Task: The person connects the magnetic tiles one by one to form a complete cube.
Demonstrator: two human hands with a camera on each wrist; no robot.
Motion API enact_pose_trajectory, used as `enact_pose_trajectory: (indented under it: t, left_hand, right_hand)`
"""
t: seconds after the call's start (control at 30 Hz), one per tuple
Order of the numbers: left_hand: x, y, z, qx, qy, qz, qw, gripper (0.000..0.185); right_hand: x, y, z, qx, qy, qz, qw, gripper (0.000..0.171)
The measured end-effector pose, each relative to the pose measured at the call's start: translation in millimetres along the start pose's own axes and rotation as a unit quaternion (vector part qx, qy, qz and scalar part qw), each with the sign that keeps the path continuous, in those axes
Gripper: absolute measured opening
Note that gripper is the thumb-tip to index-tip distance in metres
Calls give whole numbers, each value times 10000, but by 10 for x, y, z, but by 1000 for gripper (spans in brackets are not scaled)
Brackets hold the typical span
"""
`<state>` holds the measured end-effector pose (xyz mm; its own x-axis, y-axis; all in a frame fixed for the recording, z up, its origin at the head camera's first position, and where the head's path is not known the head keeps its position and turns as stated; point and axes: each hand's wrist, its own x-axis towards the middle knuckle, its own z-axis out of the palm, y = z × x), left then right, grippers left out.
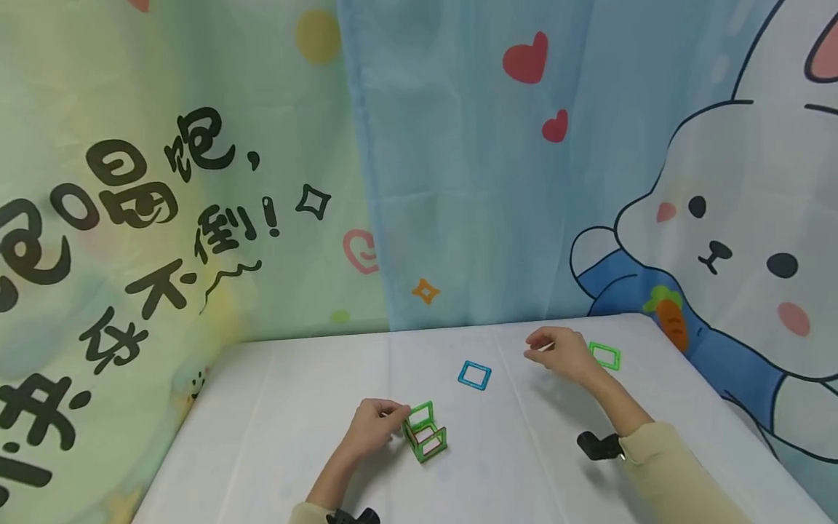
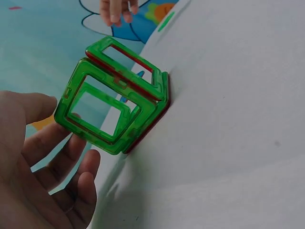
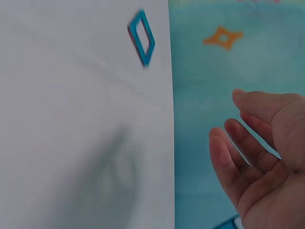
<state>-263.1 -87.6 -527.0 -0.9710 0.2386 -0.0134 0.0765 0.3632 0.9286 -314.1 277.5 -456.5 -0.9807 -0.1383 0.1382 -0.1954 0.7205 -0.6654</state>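
Note:
My left hand [image 1: 374,429] pinches one edge of a small build of green square magnetic tiles [image 1: 432,445], thumb on one side and fingertip on the other. Seen from the left wrist, the see-through green tiles [image 2: 102,131] join at their edges like part of a box, with a red-edged tile at the base. Over the table's far right side hovers my right hand [image 1: 559,355], its fingers loosely bent with nothing between them. A green square tile [image 1: 617,358] lies just beyond that hand. Flat on the table between both hands is a blue square tile [image 1: 474,375].
A white cloth covers the table [image 1: 275,422]. Behind it hangs a printed curtain [image 1: 458,182] with hearts, lettering and a cartoon rabbit. A black wrist camera [image 1: 599,445] sits at my right sleeve [image 1: 674,473].

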Motion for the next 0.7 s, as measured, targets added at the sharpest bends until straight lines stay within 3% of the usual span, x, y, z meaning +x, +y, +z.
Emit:
enact_pose_trajectory:
  t: [0.17,0.47,0.7]
  left_hand:
    - [1,-33,5,-55,-12,-95,9999,28]
    - [-70,-98,-22,-201,116,-410,9989,29]
    - [-104,-95,-34,-522,-175,-321,9980,31]
  right_hand:
    - [31,268,-228,-134,-6,70,9999,30]
    - [105,786,-482,-348,-52,731,9967,36]
    - [10,1149,-637,-325,5,1266,9914,46]
